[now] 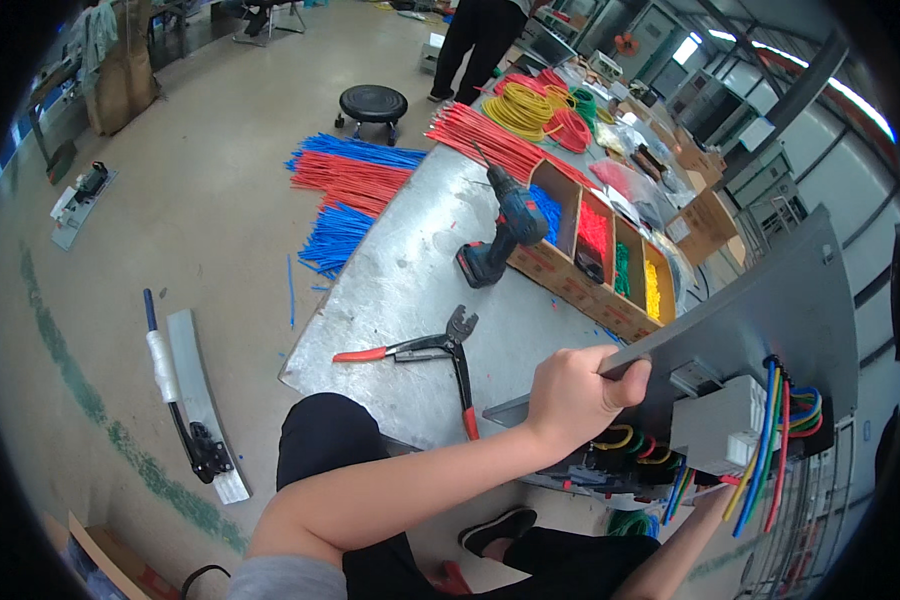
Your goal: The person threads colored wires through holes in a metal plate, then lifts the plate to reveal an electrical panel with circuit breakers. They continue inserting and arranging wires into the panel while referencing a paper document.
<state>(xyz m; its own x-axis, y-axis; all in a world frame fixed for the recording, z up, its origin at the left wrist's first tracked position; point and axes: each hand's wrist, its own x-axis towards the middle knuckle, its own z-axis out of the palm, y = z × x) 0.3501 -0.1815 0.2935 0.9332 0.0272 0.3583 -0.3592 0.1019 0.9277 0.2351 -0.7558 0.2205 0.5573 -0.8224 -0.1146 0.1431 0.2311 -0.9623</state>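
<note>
My left hand (588,395) is closed round the near edge of a grey metal panel (770,290), thumb on one face. The panel stands tilted at the right, over my lap. Fixed to it is a light grey block-shaped electrical part (725,425). Blue, yellow, green and red wires (748,465) hang from it, with more coloured loops below. My right hand (712,502) reaches up from below, beside the wires under that part; its fingers are mostly hidden. On the metal table (370,310) lie red-handled crimping pliers (457,345), opened wide, left of my left hand.
A cordless drill (515,222) leans by a divided cardboard box (592,285) of blue, red, green and yellow small parts. Beyond lie red cut wires (500,138) and a yellow coil (520,110). A black stool (373,103) and a long-handled tool (185,420) are on the floor.
</note>
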